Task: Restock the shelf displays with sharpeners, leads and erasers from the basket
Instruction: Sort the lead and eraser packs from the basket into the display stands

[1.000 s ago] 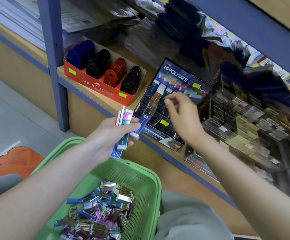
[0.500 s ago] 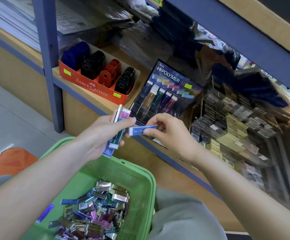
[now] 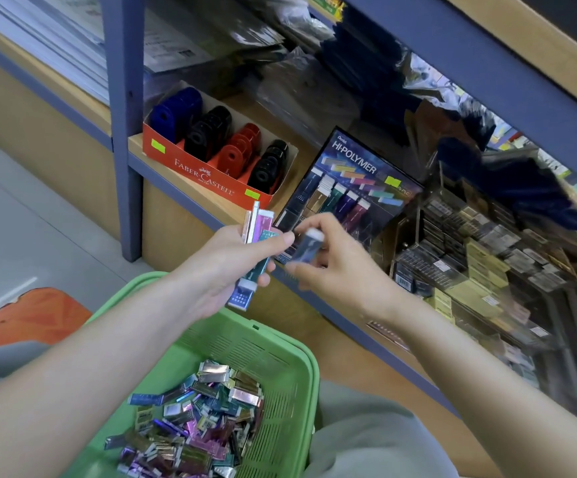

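Clearly a stationery shop. Given away by a blue-framed shelf (image 3: 190, 198) carrying, along its front edge, a red Faber-Castell display box (image 3: 207, 175) of sharpeners (image 3: 235, 157) tagged with green price stickers (image 3: 157, 145), a Hi-Polymer display stand (image 3: 356, 167) just beside it and stacked boxed packs (image 3: 487, 267) farther right. Likewise by a green basket (image 3: 301, 353) heaped with small coloured packs (image 3: 204, 408), below the shelf's front edge.

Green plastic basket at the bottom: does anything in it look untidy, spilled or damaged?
The small shiny packs lie in a loose heap in the green plastic basket, crossing at all angles, not in rows. That looks like unsorted stock, not a spill: none shows outside the rim. Damage is too small to judge.
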### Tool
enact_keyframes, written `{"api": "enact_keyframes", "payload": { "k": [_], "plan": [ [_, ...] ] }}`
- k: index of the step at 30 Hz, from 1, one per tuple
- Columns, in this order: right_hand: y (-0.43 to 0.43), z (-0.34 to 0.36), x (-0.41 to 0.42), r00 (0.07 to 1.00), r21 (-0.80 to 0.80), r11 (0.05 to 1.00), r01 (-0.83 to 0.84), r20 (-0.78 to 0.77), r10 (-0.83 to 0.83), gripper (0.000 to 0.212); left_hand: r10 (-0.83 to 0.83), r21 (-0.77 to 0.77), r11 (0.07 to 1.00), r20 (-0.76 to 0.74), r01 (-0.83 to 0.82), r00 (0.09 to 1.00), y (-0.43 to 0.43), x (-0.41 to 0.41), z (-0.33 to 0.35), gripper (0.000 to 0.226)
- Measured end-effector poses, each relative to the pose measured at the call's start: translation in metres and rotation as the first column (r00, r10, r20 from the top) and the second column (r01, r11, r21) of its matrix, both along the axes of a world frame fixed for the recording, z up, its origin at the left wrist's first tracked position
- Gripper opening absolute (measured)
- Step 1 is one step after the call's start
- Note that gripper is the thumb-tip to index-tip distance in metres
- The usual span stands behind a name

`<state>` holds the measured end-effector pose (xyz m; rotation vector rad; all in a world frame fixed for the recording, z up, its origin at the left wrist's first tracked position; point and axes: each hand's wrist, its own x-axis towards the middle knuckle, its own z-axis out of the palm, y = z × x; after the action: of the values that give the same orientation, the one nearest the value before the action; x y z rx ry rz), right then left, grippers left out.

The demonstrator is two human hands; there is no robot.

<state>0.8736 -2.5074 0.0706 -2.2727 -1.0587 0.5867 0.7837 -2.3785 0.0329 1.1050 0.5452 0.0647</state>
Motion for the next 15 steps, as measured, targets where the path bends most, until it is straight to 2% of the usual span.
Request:
{"api": "enact_keyframes", "payload": {
  "k": [2,5,7,11,15],
  "plan": [
    [0.0,0.004,0.014,0.993,0.096,0.988,0.118,0.001,-0.119,0.022,0.024,-0.048,0.999,-0.006,-0.024,1.0,0.003,0.0,0.001,0.022],
    [0.001,0.006,0.048,0.933,0.265,0.902,0.34,0.025,-0.359,0.008,0.037,-0.122,0.992,-0.001,-0.037,0.999,0.007,-0.001,0.002,0.016],
    [0.001,0.004,0.073,0.888,0.311,0.859,0.407,0.086,-0.452,0.005,0.034,-0.116,0.993,-0.012,-0.035,0.999,0.008,-0.001,0.002,0.014],
    [-0.002,-0.005,0.109,0.833,0.244,0.861,0.446,0.239,-0.499,0.014,0.032,-0.028,0.999,-0.025,-0.033,0.999,0.007,-0.001,-0.002,0.024],
    [0.004,-0.012,0.121,0.816,0.218,0.877,0.429,0.323,-0.479,0.008,0.042,0.0,0.999,-0.021,-0.042,0.999,0.006,0.0,-0.005,0.026]
  ]
}}
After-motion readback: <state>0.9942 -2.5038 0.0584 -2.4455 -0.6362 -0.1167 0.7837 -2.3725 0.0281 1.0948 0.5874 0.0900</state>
